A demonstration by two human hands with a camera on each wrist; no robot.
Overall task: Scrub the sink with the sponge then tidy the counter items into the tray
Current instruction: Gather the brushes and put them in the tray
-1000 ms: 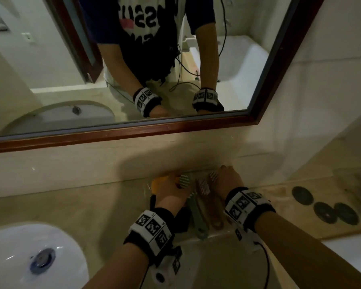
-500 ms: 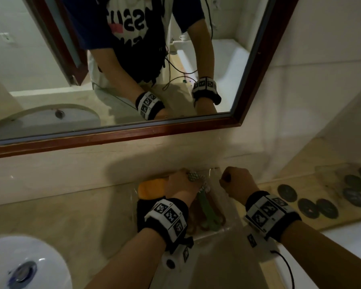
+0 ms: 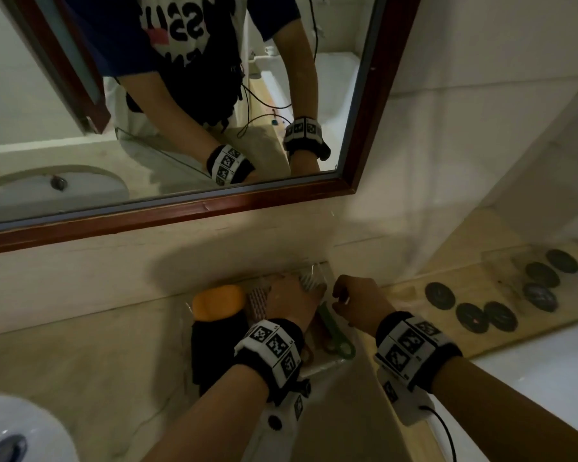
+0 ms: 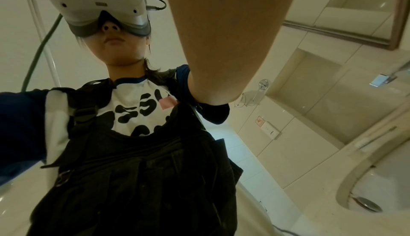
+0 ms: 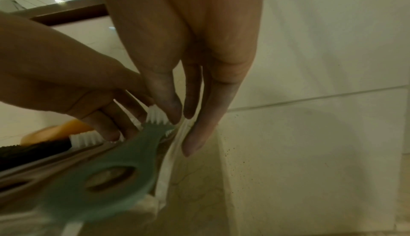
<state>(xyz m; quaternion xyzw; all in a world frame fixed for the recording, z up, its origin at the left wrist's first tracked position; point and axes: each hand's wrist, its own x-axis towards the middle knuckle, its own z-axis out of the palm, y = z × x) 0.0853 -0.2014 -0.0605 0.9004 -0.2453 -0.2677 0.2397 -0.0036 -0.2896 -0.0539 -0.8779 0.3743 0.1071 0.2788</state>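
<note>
A clear tray [image 3: 327,365] stands on the counter against the wall. In it lie an orange and black sponge [image 3: 217,300], a green-handled brush [image 3: 337,336] with white bristles, and other brushes. My left hand [image 3: 292,298] lies over the brush heads at the back of the tray, its bent fingers [image 5: 104,127] on the green brush [image 5: 115,161]. My right hand [image 3: 342,295] is at the tray's far right corner. Its thumb [image 5: 164,103] is inside by the bristles and its fingers are outside the tray's wall [image 5: 164,178]. The left wrist view shows only my forearm and body.
The white sink [image 3: 20,428] is at the lower left, its drain [image 4: 366,204] visible. Several dark round discs [image 3: 471,316] lie on a wooden ledge to the right. A framed mirror [image 3: 187,208] hangs above the counter. A white tub edge [image 3: 548,378] lies at the right.
My right hand has moved off the brushes to the tray's right wall. My left hand has slid further back over the brush heads.
</note>
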